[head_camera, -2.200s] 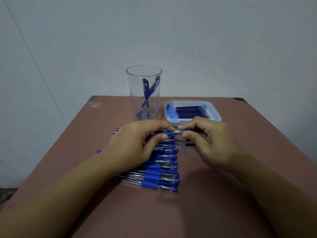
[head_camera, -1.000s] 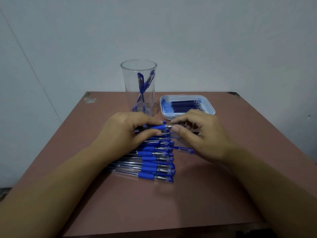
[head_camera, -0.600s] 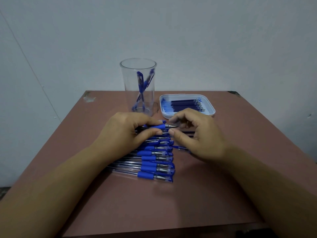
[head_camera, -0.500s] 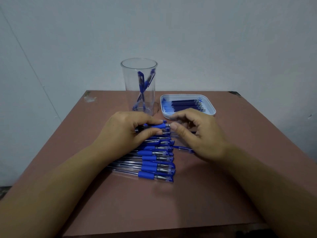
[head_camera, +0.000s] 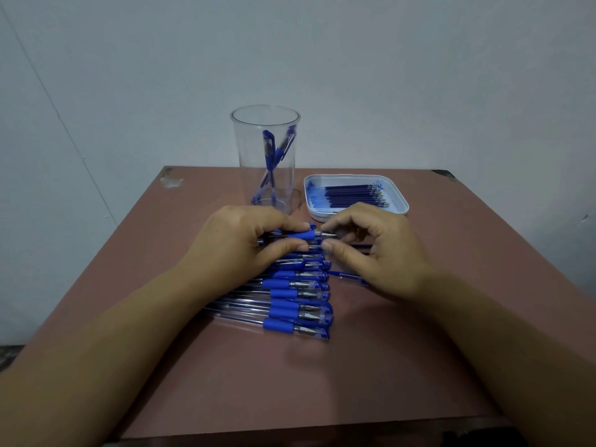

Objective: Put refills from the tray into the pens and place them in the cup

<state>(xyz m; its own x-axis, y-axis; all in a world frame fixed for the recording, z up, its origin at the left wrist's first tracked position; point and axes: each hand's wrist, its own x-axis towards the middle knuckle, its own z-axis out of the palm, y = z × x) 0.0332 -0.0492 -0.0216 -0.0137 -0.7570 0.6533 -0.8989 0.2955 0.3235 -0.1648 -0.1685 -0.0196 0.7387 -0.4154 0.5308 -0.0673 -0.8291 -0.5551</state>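
Now the left hand point(head_camera: 245, 243) grips the pen point(head_camera: 301, 235) by its blue sleeve while the right hand point(head_camera: 380, 253) pinches its metal tip point(head_camera: 329, 234); best twist squarely, keeping both aligned.

I see blue pens point(head_camera: 296, 298) lying side by side in a row on the bench point(head_camera: 354, 382); one uncapped pen point(head_camera: 301, 235) is held over its far end. In the clear cup point(head_camera: 254, 150) two pens point(head_camera: 268, 156) lean. Dark refills point(head_camera: 351, 196) lie in the white tray point(head_camera: 400, 201).

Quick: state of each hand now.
Left hand: holds a pen by its blue grip.
Right hand: pinches that pen's metal tip.
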